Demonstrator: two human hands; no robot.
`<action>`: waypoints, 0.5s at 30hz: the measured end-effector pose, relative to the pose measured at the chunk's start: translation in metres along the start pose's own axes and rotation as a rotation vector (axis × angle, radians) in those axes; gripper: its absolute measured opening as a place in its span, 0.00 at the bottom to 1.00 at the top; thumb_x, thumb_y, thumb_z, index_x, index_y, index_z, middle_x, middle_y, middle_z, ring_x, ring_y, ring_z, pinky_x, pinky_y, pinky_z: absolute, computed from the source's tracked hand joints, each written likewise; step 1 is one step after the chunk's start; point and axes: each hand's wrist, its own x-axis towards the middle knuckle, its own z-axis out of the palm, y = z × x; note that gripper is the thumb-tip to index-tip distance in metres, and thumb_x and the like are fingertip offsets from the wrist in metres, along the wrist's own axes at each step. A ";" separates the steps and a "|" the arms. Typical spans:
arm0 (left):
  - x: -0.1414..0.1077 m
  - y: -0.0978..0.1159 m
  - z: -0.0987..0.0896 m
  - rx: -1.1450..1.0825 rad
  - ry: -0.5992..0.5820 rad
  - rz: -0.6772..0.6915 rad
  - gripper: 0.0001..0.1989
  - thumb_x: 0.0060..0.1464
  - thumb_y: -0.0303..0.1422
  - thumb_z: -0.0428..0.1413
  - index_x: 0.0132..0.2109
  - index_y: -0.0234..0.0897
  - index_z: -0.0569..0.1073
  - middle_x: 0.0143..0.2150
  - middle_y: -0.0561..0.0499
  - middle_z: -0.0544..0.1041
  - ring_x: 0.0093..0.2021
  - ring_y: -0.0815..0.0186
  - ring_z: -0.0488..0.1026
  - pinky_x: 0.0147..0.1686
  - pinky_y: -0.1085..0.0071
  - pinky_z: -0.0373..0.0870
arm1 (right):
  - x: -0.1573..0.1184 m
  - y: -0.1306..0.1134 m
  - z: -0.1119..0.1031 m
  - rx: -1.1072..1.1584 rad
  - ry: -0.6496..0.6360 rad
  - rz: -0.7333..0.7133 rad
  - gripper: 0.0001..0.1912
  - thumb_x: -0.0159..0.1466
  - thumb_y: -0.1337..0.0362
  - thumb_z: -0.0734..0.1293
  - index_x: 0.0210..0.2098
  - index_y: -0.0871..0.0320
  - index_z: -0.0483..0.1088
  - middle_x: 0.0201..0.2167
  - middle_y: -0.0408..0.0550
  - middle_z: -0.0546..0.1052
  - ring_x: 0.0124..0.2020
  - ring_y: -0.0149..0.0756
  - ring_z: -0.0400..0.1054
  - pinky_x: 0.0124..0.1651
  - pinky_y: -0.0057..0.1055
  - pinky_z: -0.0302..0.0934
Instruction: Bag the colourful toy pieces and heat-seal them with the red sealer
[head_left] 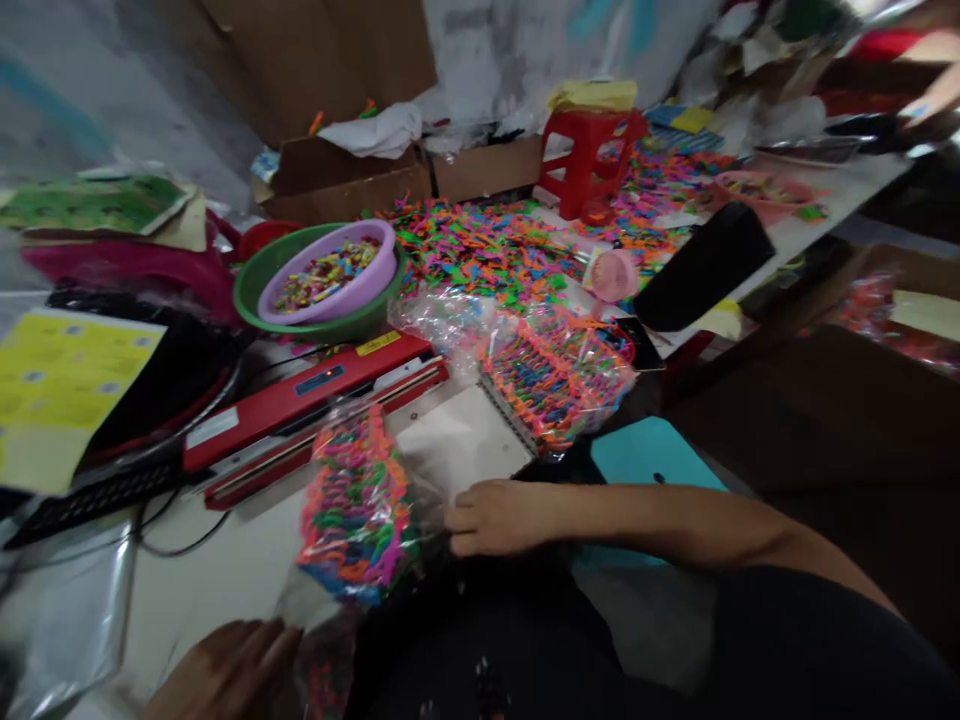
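Note:
A clear plastic bag (356, 510) packed with small colourful plastic pieces lies tilted at the table's front edge, in front of the red heat sealer (315, 400). My right hand (499, 517) is closed at the bag's right side, its curled fingers on the loose film there. Low at the left, my left hand (232, 670) is closed on film at the bag's lower end; its fingertips are partly hidden and a little blurred. A second filled bag (555, 375) rests beyond, beside a white board (465, 440).
Loose colourful pieces (480, 250) are heaped across the table behind. A lilac basin (382, 250) stands inside a green basin (247, 290). There are a red stool (577, 150), yellow label sheets (67, 390), a teal stool seat (652, 455) and an open carton (787, 430).

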 end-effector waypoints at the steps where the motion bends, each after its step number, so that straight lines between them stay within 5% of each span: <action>1: -0.003 -0.002 0.001 0.052 0.026 0.004 0.12 0.50 0.26 0.45 0.34 0.47 0.69 0.23 0.58 0.74 0.20 0.70 0.69 0.19 0.74 0.68 | -0.007 0.004 0.003 0.016 0.011 0.056 0.07 0.64 0.67 0.59 0.31 0.56 0.66 0.31 0.43 0.69 0.30 0.30 0.60 0.32 0.28 0.55; 6: -0.004 0.016 0.035 0.215 -0.032 -0.348 0.08 0.51 0.25 0.47 0.26 0.38 0.65 0.20 0.54 0.68 0.20 0.70 0.67 0.20 0.75 0.62 | -0.018 0.025 0.040 0.097 0.038 0.392 0.09 0.58 0.75 0.58 0.31 0.58 0.67 0.32 0.49 0.70 0.33 0.33 0.62 0.36 0.30 0.58; 9: -0.005 0.042 0.068 -0.038 0.005 -0.747 0.03 0.52 0.31 0.49 0.35 0.37 0.65 0.25 0.53 0.70 0.24 0.69 0.69 0.24 0.74 0.65 | -0.021 0.010 0.059 0.081 0.441 0.596 0.09 0.57 0.75 0.57 0.31 0.58 0.66 0.32 0.51 0.70 0.35 0.36 0.64 0.37 0.34 0.61; 10: -0.006 0.050 0.078 -0.157 0.025 -0.885 0.09 0.52 0.34 0.51 0.40 0.36 0.64 0.28 0.53 0.71 0.26 0.68 0.70 0.26 0.73 0.66 | -0.021 -0.002 0.063 0.092 0.581 0.615 0.09 0.56 0.75 0.58 0.33 0.58 0.65 0.32 0.50 0.70 0.35 0.36 0.64 0.36 0.34 0.61; 12: -0.010 0.061 0.095 -0.381 0.092 -1.109 0.24 0.50 0.39 0.54 0.51 0.35 0.57 0.34 0.50 0.72 0.30 0.68 0.72 0.30 0.72 0.68 | -0.019 -0.032 0.071 0.174 0.718 0.546 0.11 0.55 0.75 0.58 0.35 0.57 0.65 0.32 0.50 0.71 0.35 0.36 0.66 0.37 0.33 0.63; 15: -0.013 0.065 0.111 -0.612 0.258 -1.258 0.32 0.48 0.39 0.55 0.56 0.36 0.51 0.40 0.48 0.72 0.35 0.68 0.73 0.35 0.70 0.69 | -0.005 -0.074 0.091 0.315 0.543 0.291 0.13 0.55 0.73 0.58 0.38 0.58 0.67 0.38 0.52 0.74 0.42 0.36 0.67 0.42 0.35 0.64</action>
